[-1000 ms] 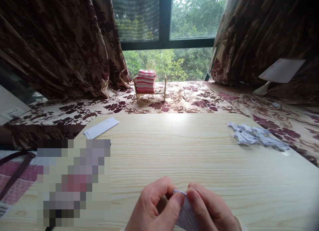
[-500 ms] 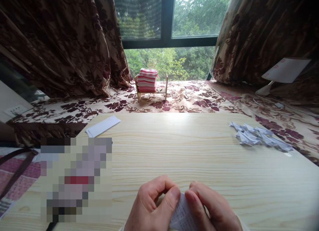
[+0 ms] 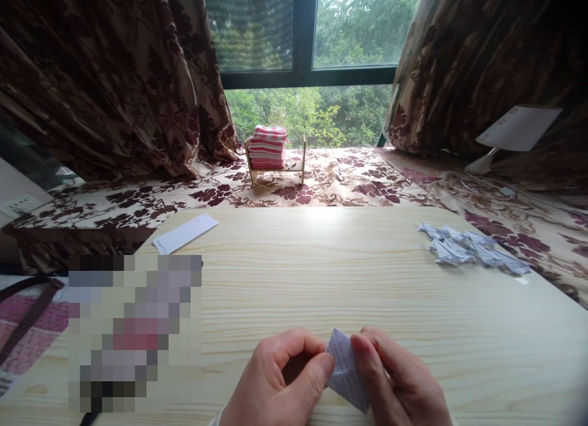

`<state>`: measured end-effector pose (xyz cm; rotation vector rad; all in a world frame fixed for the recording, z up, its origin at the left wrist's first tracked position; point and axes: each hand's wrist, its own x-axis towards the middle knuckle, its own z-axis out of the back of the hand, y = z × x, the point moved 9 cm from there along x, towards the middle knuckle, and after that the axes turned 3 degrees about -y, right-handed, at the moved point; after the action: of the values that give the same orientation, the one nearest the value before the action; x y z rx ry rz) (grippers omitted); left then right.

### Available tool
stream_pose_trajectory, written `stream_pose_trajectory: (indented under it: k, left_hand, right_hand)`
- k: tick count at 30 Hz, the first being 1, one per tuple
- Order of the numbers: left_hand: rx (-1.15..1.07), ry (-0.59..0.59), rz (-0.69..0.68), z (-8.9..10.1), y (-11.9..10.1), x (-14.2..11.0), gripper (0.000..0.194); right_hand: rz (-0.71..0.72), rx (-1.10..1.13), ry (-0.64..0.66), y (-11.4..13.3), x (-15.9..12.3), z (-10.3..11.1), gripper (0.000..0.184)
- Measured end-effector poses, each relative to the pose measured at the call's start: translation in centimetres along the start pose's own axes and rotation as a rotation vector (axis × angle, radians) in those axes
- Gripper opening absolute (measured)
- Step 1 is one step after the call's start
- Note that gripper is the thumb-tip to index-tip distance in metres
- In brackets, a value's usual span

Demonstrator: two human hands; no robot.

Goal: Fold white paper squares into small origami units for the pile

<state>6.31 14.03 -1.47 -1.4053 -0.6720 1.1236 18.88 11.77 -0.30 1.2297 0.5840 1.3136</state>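
A small piece of folded paper [image 3: 345, 368] with rows of print is held between my two hands, just above the near part of the table. Its pointed top corner sticks up between my fingers. My left hand [image 3: 282, 377] pinches its left edge with thumb and forefinger. On the other side, my right hand [image 3: 397, 377] grips the right edge, the thumb lying along the front; its other fingers are partly hidden behind the paper. Toward the table's right side lies a cluster of several folded paper pieces [image 3: 473, 247].
The pale wooden table [image 3: 294, 273] carries a flat white paper strip [image 3: 185, 233] at far left and a pixelated object [image 3: 138, 334] nearer. Behind it, a small wooden rack [image 3: 303, 162] with folded striped cloths [image 3: 267, 147] and a white lamp [image 3: 517, 129] stand on the patterned window ledge.
The paper between my hands now shows more of itself, with its pointed corner raised above the fingertips. My hands have parted slightly at the top. The whole view has shifted a little.
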Motion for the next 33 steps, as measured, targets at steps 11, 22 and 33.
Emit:
stream_pose_trajectory:
  k: [11, 22, 33]
  left_hand:
    - [0.258, -0.091, -0.107, 0.5, -1.3, -0.7, 0.031]
    - [0.166, -0.119, -0.209, 0.5, -1.9, -0.6, 0.031]
    - [0.095, -0.252, -0.231, 1.5, -1.3, -0.7, 0.035]
  right_hand:
    - [-0.055, 0.108, 0.035, 0.5, 0.1, -0.4, 0.031]
    - [-0.083, 0.169, 0.081, 0.1, 0.0, -0.9, 0.031]
    - [-0.18, 0.069, -0.054, -1.1, 0.2, 0.9, 0.042]
